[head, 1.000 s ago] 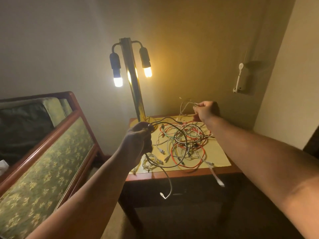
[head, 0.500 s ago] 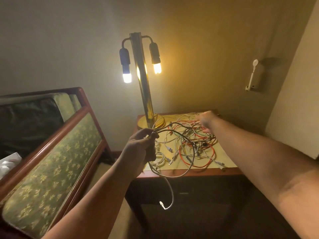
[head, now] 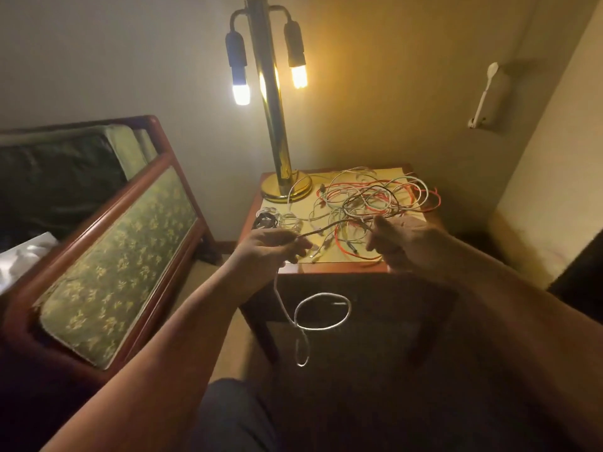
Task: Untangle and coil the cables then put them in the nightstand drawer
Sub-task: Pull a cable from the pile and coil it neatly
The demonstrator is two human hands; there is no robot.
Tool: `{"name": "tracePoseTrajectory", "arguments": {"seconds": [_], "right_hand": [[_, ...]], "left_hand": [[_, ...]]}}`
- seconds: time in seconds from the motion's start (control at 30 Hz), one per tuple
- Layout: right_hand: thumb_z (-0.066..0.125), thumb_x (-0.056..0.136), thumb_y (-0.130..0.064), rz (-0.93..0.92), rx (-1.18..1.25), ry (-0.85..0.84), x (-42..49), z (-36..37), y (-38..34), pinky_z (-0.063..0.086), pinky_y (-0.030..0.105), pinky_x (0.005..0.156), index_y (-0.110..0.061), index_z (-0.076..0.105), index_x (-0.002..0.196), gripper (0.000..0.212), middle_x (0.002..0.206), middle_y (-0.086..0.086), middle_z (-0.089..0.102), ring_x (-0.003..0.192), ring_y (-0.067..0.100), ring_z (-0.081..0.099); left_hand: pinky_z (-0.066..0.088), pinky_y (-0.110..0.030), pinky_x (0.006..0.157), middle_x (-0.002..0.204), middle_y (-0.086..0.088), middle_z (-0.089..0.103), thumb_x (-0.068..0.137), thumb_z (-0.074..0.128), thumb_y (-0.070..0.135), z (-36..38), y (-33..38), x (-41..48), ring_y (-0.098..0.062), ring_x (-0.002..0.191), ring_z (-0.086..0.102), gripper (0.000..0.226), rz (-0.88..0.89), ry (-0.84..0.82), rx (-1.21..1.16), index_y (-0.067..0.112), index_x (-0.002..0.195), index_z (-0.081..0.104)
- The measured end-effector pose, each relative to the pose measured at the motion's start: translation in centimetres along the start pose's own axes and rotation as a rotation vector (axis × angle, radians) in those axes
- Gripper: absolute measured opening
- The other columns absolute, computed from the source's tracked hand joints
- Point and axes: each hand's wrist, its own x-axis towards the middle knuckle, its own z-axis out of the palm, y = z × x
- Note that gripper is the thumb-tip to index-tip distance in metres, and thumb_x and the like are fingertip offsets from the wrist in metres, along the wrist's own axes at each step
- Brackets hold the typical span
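A dim corner is shown, with an upholstered bed frame point(head: 107, 256) at the left and a nightstand point(head: 326, 268) lit by a brass lamp point(head: 277, 125), which is set at eleven o'clock on its top. At nine o'clock, two small bundles point(head: 277, 220) are seen, seemingly coiled. Near six o'clock one cable point(head: 321, 294) is gripped in the left hand point(head: 270, 249), and its white tail hangs in a loop. The next stretch is pinched by the right hand point(head: 404, 243) at five o'clock. The tangle point(head: 368, 200) is spread from twelve to three o'clock.

Untangling is judged to be the step in hand, with most of it left to do. The held cable must be drawn free of the tangle, then wound. The drawer point(head: 385, 295) appears shut, and its contents cannot be seen.
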Motion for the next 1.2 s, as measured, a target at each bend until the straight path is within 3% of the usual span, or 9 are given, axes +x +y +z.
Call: {"name": "tracePoseTrajectory", "arguments": {"seconds": [0.13,0.3,0.43,0.53,0.67,0.77,0.93,1.1,1.2], "right_hand": [[0.044,0.107,-0.016,0.126,0.032,-0.013,-2.8,1.7,2.1,0.045,0.027,0.058,-0.008,0.066,0.107,0.023,0.073,-0.001,0.048,0.06,0.009,0.047],[0.05,0.105,-0.016,0.121,-0.148,-0.015,-5.7,4.8,3.4,0.054,0.033,0.082,-0.018,0.071,0.106,0.021,0.092,-0.003,0.071,0.091,0.01,0.069],[0.05,0.103,-0.005,0.101,0.123,-0.102,-8.0,8.4,3.5,0.059,0.037,0.08,-0.003,0.067,0.108,0.017,0.088,0.008,0.068,0.085,0.021,0.068],[0.051,0.1,0.003,0.004,0.317,-0.12,-8.7,10.6,2.9,0.06,0.035,0.075,0.003,0.061,0.11,0.015,0.087,0.013,0.066,0.082,0.023,0.067],[0.052,0.1,0.0,-0.122,0.524,0.068,-8.3,10.9,2.0,0.06,0.031,0.07,0.002,0.062,0.107,0.012,0.085,0.011,0.066,0.079,0.021,0.068],[0.051,0.101,0.002,-0.175,0.577,0.222,-7.5,10.3,1.5,0.062,0.033,0.074,0.004,0.061,0.107,0.012,0.084,0.012,0.067,0.08,0.022,0.07],[0.047,0.099,0.012,-0.234,0.11,0.378,-6.2,9.3,2.6,0.061,0.031,0.077,0.003,0.066,0.105,0.022,0.088,0.011,0.074,0.088,0.025,0.074],[0.05,0.097,0.011,-0.21,-0.157,0.172,-6.8,8.4,3.5,0.06,0.028,0.08,-0.002,0.069,0.104,0.024,0.092,0.009,0.074,0.092,0.021,0.073],[0.054,0.096,0.009,-0.2,-0.26,0.037,-7.2,8.8,3.7,0.058,0.028,0.084,-0.003,0.071,0.103,0.022,0.095,0.007,0.072,0.094,0.019,0.072]], "left_hand": [[0.051,-0.023,0.065,0.075,0.02,0.068,0.094,0.061,0.029,1.5,-1.1,-1.8,-0.005,0.071,0.062,0.021,0.031,0.035,0.036,0.013,0.098,0.075],[0.047,-0.022,0.063,0.089,0.024,0.069,0.095,0.061,0.034,3.0,-2.7,-2.9,-0.006,0.075,0.061,0.023,0.084,0.118,0.061,0.017,0.099,0.076],[0.046,-0.017,0.067,0.087,0.01,0.067,0.102,0.057,0.021,4.9,-4.6,-3.8,-0.007,0.07,0.06,0.019,0.07,0.167,0.079,0.012,0.102,0.074],[0.053,-0.026,0.076,0.087,0.008,0.073,0.101,0.06,0.017,6.9,-6.5,-4.4,-0.007,0.083,0.069,0.016,0.026,0.12,0.118,0.017,0.098,0.075],[0.044,-0.03,0.056,0.063,0.006,0.064,0.102,0.056,0.011,10.9,-7.6,-6.1,-0.014,0.06,0.057,0.039,-0.08,0.003,-0.044,0.03,0.074,0.074],[0.031,-0.029,0.047,0.054,0.002,0.048,0.109,0.044,0.024,12.7,-7.1,-7.2,-0.013,0.046,0.041,0.04,-0.125,-0.079,-0.091,0.022,0.08,0.072],[0.04,-0.029,0.048,0.06,-0.002,0.051,0.107,0.046,0.025,9.9,-4.5,-7.7,-0.015,0.051,0.047,0.034,-0.154,-0.188,-0.109,0.008,0.092,0.07],[0.042,-0.021,0.051,0.066,0.004,0.058,0.098,0.064,0.029,6.9,-3.4,-9.0,-0.006,0.055,0.053,0.021,-0.109,-0.346,0.014,0.01,0.097,0.073],[0.04,-0.021,0.049,0.064,0.0,0.05,0.092,0.07,0.027,5.6,-3.2,-9.3,-0.01,0.054,0.046,0.022,-0.153,-0.355,-0.194,0.005,0.095,0.072]]}}
